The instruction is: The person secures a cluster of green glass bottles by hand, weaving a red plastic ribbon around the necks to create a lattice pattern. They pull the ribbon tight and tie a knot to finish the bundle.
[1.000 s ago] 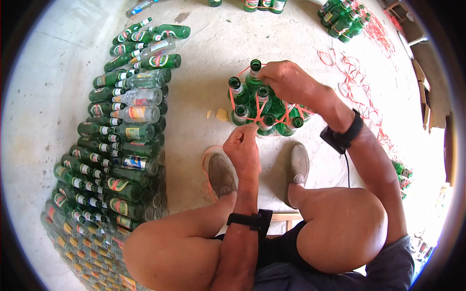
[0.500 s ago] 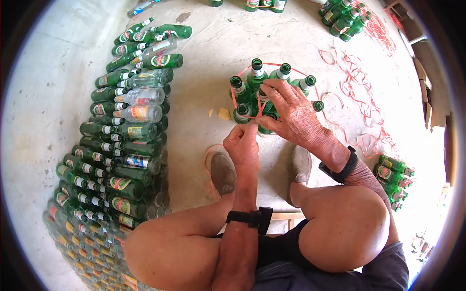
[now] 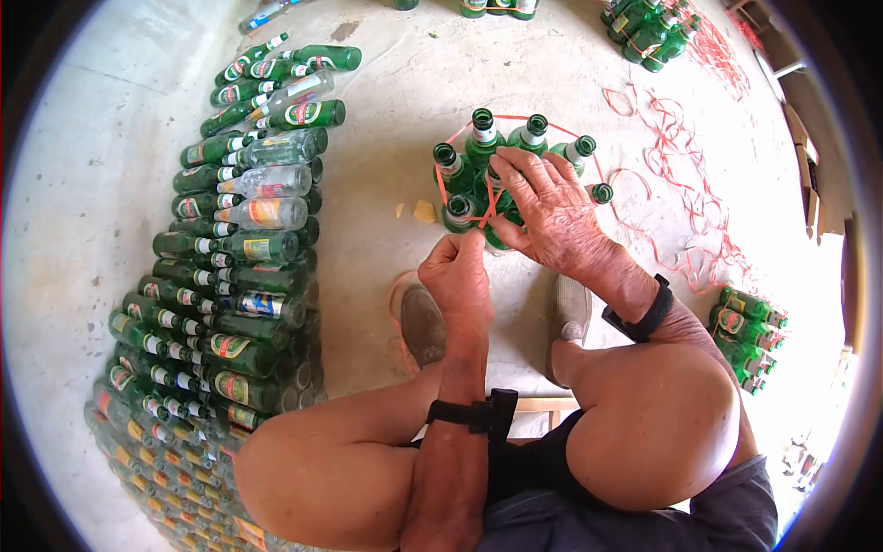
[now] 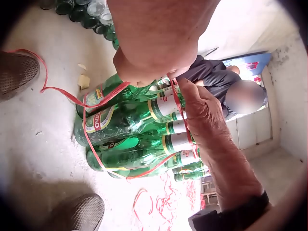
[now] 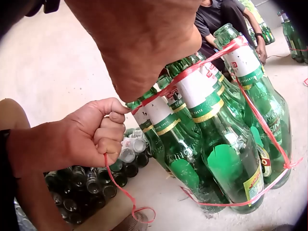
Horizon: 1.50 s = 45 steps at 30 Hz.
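Note:
Green glass beer bottles stand upright in a tight cluster on the floor, with red plastic strap around their necks and low around their bodies. My left hand is curled in a fist at the cluster's near left and pinches the red strap, whose loose tail hangs below the fist in the right wrist view. Over the bottle tops lies my right hand, fingers extended across a middle neck, thumb close to the left fingertips. It hides several near bottles. Strap strands cross between the two hands.
Many bottles lie stacked in rows at the left. Loose red strap tangles across the floor at the right. Bottle bundles stand at the back right and lower right. Shoes flank the near side. Another person sits beyond.
My right hand has come from the back bottle's neck towards me, onto the middle bottles beside the left hand, uncovering the back-right necks. The left hand stays nearly in place, still pinching the strap.

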{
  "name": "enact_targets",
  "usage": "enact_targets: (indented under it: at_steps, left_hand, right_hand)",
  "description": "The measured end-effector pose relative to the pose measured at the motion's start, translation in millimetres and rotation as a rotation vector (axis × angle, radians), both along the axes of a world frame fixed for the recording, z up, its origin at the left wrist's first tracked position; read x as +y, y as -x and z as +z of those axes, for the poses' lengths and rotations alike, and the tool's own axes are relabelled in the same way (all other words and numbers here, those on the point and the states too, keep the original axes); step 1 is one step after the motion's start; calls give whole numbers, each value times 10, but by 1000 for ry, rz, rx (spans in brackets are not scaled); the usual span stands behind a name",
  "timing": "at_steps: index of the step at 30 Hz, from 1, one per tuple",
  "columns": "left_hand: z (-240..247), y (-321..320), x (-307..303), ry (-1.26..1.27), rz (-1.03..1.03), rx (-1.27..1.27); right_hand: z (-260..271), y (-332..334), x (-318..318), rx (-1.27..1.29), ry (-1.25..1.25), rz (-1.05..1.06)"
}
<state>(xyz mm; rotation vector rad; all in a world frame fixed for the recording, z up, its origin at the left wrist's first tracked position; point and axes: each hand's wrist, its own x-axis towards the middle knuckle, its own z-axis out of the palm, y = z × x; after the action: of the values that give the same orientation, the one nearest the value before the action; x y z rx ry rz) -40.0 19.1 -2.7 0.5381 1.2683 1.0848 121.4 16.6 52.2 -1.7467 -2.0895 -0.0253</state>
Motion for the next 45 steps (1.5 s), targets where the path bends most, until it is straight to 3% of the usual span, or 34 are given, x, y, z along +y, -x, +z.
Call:
enact_targets:
  at_steps: [21,33,45]
  left_hand:
    - [25,130,-27,-4,-28,68]
    - [18,126,-65,-18,-92,111]
    - [-53,145,-94,-59,-117,170]
  right_hand:
    - [-19,-30,-24,-4,6,9]
    - [-35,-70,-238,-30,-189,-3]
    - [-197,-81,-295,-15,-108,-32]
